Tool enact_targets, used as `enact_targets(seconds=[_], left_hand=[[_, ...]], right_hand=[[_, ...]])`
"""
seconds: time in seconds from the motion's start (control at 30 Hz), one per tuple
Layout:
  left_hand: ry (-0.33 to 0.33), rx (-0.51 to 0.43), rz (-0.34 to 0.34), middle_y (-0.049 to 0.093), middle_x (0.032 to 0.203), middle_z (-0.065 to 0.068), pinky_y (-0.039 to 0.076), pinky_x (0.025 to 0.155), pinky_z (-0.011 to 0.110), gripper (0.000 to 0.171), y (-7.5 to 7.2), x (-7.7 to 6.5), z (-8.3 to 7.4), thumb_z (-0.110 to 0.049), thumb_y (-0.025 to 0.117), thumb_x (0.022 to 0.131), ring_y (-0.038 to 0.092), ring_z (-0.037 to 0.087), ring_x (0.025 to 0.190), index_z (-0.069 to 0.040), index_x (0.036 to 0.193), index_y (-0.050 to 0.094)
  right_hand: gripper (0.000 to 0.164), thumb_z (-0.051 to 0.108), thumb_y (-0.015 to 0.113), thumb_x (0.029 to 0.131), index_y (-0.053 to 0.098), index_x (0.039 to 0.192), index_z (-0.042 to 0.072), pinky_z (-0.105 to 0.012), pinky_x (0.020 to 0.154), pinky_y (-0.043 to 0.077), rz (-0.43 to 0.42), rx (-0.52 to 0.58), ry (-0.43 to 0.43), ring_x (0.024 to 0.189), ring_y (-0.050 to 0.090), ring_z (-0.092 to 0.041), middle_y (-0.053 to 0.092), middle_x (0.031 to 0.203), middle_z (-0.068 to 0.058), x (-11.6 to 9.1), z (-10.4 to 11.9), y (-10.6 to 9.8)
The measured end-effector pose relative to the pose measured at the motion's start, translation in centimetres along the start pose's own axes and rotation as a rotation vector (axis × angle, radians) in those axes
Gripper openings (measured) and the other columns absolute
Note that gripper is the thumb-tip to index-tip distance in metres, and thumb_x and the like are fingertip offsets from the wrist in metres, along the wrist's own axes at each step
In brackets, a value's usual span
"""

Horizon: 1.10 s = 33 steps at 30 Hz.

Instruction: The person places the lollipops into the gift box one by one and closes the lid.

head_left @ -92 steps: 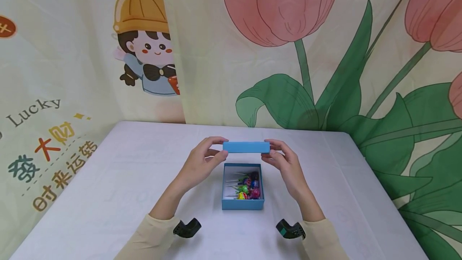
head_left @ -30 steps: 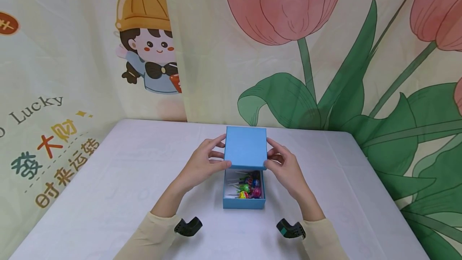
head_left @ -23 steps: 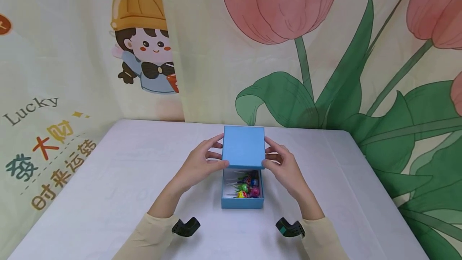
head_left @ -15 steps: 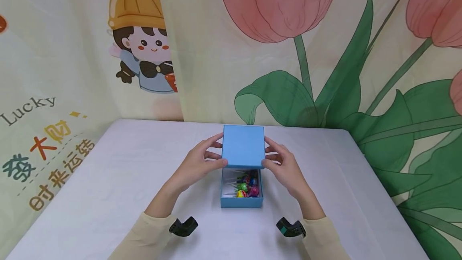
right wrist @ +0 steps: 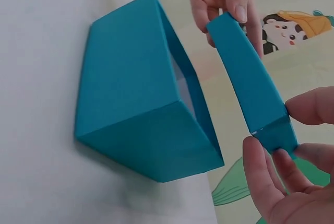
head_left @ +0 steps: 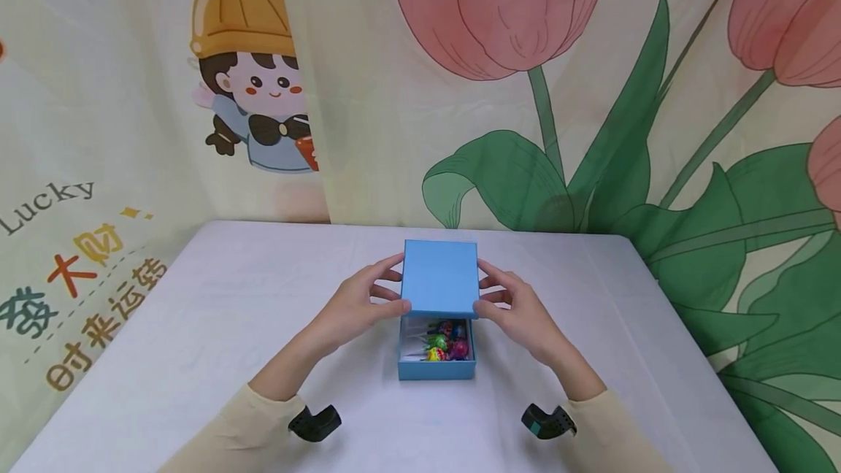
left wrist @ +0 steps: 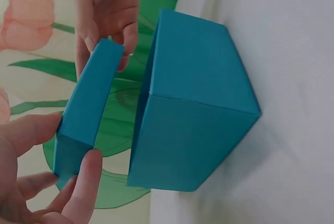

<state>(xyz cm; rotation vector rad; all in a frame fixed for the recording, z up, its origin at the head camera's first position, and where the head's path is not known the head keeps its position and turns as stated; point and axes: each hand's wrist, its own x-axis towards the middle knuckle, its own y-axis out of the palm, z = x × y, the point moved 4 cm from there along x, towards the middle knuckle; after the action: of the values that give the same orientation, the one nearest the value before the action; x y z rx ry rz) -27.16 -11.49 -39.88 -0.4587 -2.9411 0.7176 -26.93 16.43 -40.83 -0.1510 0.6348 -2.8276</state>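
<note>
A square blue box lid (head_left: 440,277) hangs above the back part of a blue box (head_left: 436,371), tilted so its flat top faces the head camera. My left hand (head_left: 361,298) pinches its left edge between thumb and fingers. On the opposite edge, my right hand (head_left: 519,309) holds it the same way. Several wrapped lollipops (head_left: 447,341) lie in the box, sticks to the left; the lid hides the box's rear. Both wrist views show a gap between lid (left wrist: 91,91) and box (right wrist: 130,72).
The box stands on a table under a white cloth (head_left: 263,276). Behind it hangs a printed backdrop (head_left: 368,93) with tulips and a cartoon figure. Black wrist devices (head_left: 315,423) sit at both beige sleeves.
Earlier the lid's narrow side faced the head camera; then it tipped to show its flat top. Since half a second ago, both hands have lowered it slightly towards the box.
</note>
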Motion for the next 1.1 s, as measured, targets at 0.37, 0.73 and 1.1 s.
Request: enact_targets(seconds=[0.37,0.73,1.1], left_hand=[[-0.035,-0.028,0.078,0.061,0.144,0.008,0.058,0.089,0.042,0.084,0.3,-1.6,0.8,-0.034,0.084,0.093,0.068,0.021,0.118,-0.024,0.164,0.040],[-0.082,-0.035,0.118,0.062,0.140,0.007,0.058,0.090,0.042,0.086,1.0,-2.7,1.6,-0.034,0.086,0.091,0.069,0.020,0.115,-0.021,0.163,0.042],[-0.086,-0.062,0.140,0.061,0.139,0.007,0.057,0.089,0.039,0.085,1.1,-3.5,1.9,-0.033,0.086,0.091,0.069,0.019,0.115,-0.021,0.163,0.042]], right_hand=[[0.073,0.019,0.075,0.099,0.042,0.164,0.018,-0.040,0.091,0.062,0.076,-0.038,0.065,0.115,0.065,-0.024,0.061,0.134,-0.011,-1.5,-0.3,0.2],[0.074,0.023,0.076,0.098,0.043,0.163,0.013,-0.039,0.090,0.061,0.129,-0.055,0.093,0.112,0.066,-0.022,0.061,0.132,-0.010,-2.6,-0.6,0.6],[0.074,0.021,0.076,0.099,0.041,0.163,0.008,-0.038,0.090,0.062,0.172,-0.016,0.100,0.109,0.067,-0.025,0.059,0.132,-0.013,-3.5,-0.5,1.1]])
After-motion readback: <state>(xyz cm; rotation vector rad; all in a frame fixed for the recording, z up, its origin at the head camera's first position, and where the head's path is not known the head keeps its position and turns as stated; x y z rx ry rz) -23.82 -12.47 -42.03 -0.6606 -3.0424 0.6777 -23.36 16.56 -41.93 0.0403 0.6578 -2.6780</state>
